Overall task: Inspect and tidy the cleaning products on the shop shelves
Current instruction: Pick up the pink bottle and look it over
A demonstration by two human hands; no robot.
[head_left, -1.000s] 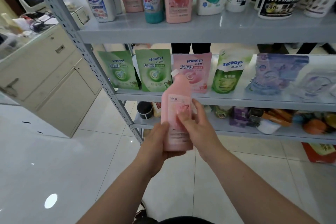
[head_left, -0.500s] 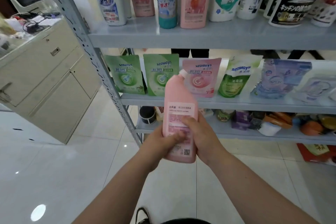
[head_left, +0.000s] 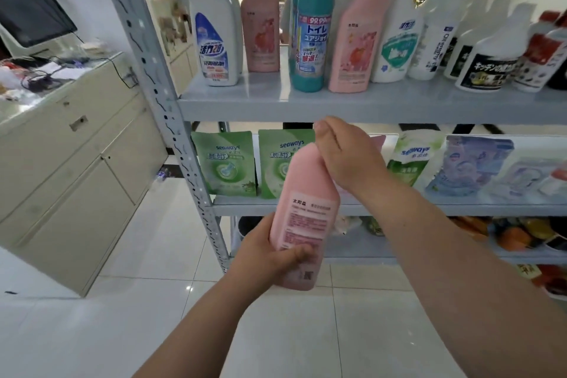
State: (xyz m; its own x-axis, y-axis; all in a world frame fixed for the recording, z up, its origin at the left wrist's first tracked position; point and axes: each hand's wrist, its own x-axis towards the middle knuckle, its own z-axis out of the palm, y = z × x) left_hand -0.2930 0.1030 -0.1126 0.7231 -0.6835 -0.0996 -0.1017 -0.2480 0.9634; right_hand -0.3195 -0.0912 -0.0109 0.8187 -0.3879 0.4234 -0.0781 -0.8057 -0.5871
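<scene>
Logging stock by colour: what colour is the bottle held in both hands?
Pink. The bottle shows best in the head view.

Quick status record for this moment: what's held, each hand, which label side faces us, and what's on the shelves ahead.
held item: pink bottle, roughly upright, in front of the shelves
left hand: grips the bottle's lower body, thumb across the label
right hand: wrapped over the neck; cap hidden
facing camera: back label with small print and a QR code
top shelf: standing bottles, including a teal bottle and, beside it, a second pink bottle
middle shelf: green pouches among others
</scene>
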